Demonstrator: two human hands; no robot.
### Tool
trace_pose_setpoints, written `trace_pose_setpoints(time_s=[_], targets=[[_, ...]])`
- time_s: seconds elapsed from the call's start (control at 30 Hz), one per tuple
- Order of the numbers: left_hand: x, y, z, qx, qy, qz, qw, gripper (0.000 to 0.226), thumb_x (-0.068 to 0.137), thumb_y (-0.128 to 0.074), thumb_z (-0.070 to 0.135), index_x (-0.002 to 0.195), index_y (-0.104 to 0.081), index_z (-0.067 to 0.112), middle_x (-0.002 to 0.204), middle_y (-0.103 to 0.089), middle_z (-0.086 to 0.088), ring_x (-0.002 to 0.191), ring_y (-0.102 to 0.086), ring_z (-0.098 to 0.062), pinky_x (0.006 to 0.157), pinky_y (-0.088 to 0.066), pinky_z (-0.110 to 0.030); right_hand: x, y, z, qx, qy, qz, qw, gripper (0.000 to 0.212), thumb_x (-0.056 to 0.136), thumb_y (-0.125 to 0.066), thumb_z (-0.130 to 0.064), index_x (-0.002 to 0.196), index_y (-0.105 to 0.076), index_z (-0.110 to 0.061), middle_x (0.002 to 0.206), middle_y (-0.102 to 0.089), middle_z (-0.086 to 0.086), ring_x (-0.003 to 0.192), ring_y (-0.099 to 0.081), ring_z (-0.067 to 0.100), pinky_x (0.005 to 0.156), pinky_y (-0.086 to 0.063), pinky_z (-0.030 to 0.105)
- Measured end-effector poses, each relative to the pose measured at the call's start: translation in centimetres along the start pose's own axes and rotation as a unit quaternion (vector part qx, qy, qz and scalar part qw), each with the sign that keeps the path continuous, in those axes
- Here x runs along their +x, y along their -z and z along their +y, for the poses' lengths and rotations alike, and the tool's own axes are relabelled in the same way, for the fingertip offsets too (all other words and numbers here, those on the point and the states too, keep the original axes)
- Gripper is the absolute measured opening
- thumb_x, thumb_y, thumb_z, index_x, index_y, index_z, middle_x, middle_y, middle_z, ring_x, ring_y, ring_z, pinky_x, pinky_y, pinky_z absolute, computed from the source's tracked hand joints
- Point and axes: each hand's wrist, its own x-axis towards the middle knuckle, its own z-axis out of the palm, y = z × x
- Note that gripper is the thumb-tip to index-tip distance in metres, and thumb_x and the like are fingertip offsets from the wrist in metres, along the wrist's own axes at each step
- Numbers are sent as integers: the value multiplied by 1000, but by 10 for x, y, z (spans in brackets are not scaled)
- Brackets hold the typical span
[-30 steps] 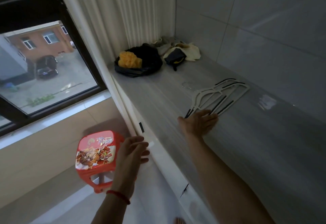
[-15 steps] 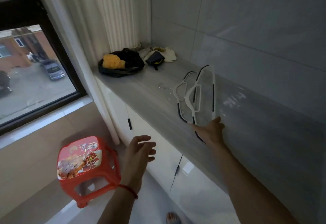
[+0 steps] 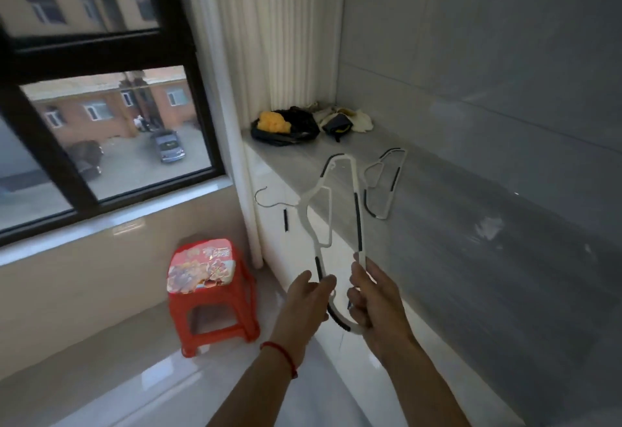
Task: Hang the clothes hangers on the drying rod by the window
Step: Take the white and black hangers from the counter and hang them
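A white clothes hanger (image 3: 357, 211) with black grip strips and a metal hook is lifted off the counter, its hook pointing left toward the window. My right hand (image 3: 377, 298) grips its near end. My left hand (image 3: 309, 295) reaches in beside it with straight fingers touching the hanger's lower arm. A second white hanger (image 3: 387, 184) lies flat on the grey counter (image 3: 471, 241) further back. The drying rod is not in view.
A red plastic stool (image 3: 208, 288) stands on the tiled floor below the window (image 3: 111, 144). At the counter's far end lie a black bag with something yellow (image 3: 282, 124) and crumpled cloths (image 3: 346, 118). White curtain (image 3: 269, 39) hangs in the corner.
My right hand has lifted one hanger off the counter toward me, leaving one behind. My left hand has come up to meet it. The view has tilted up toward the window.
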Motion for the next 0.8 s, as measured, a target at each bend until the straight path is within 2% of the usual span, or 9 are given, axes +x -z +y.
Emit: trace_pose_setpoints(time_s=[0.1, 0.2, 0.33, 0.4, 0.47, 0.5, 0.6, 0.7, 0.8], targets=[[-56, 10, -21, -52, -27, 46, 997, 44, 98, -60, 46, 122, -64, 10, 111, -73, -14, 103, -71, -32, 94, -58, -52, -45, -16, 17, -6, -17, -82, 996, 31, 105, -53, -25, 135, -61, -23, 67, -54, -5, 48, -47, 3, 41, -38, 18], [-115, 27, -40, -95, -73, 136, 983, 29, 105, -47, 39, 115, -65, 18, 103, -77, -11, 95, -75, -28, 82, -64, -41, -93, -37, 39, -80, -26, -183, 979, 38, 108, -44, -28, 136, -54, -4, 71, -69, -14, 56, -63, 2, 47, -50, 19], [-191, 66, -54, -87, -83, 166, 979, 37, 103, -43, 51, 123, -64, 28, 106, -78, -6, 95, -76, -26, 73, -62, -40, -139, -69, 60, -191, -63, -275, 940, 35, 107, -47, -32, 119, -64, -3, 98, -75, 6, 82, -75, 19, 62, -60, 27], [-227, 90, -56, -107, -83, 202, 970, 29, 102, -46, 49, 116, -66, 35, 103, -79, -5, 92, -77, -30, 76, -63, -48, -161, -87, 69, -211, -47, -277, 936, 45, 100, -55, -49, 124, -62, -12, 118, -70, 12, 103, -73, 26, 79, -62, 33], [-262, 114, -57, -132, -85, 237, 959, 30, 101, -48, 47, 124, -62, 33, 110, -77, -8, 92, -76, -38, 82, -61, -57, -184, -104, 71, -227, -4, -312, 923, 64, 85, -57, -71, 132, -58, -28, 136, -60, 0, 121, -62, 22, 104, -52, 46], [-279, 125, -58, -140, -84, 255, 953, 33, 101, -49, 47, 129, -59, 32, 116, -74, -9, 91, -75, -41, 82, -61, -58, -198, -116, 69, -237, 15, -336, 911, 67, 80, -54, -73, 131, -56, -31, 136, -57, -3, 123, -58, 20, 108, -48, 49], [-325, 157, -63, -152, -77, 321, 932, 34, 100, -51, 55, 125, -58, 33, 122, -71, -10, 90, -74, -44, 75, -60, -49, -247, -162, 56, -275, 49, -379, 883, 64, 77, -53, -62, 134, -51, -34, 135, -54, -4, 123, -55, 17, 109, -48, 47], [-370, 195, -67, -155, -77, 378, 910, 40, 96, -48, 64, 117, -59, 32, 118, -73, -9, 89, -73, -41, 73, -60, -44, -296, -212, 58, -284, 64, -443, 848, 71, 78, -52, -58, 144, -42, -35, 138, -44, -9, 120, -50, 13, 103, -47, 33], [-426, 241, -66, -188, -85, 416, 885, 40, 98, -49, 60, 112, -59, 25, 112, -75, -11, 79, -69, -36, 69, -55, -45, -333, -257, 74, -277, 96, -483, 825, 54, 95, -59, -51, 145, -42, -39, 147, -41, -10, 125, -47, 11, 100, -44, 28]])
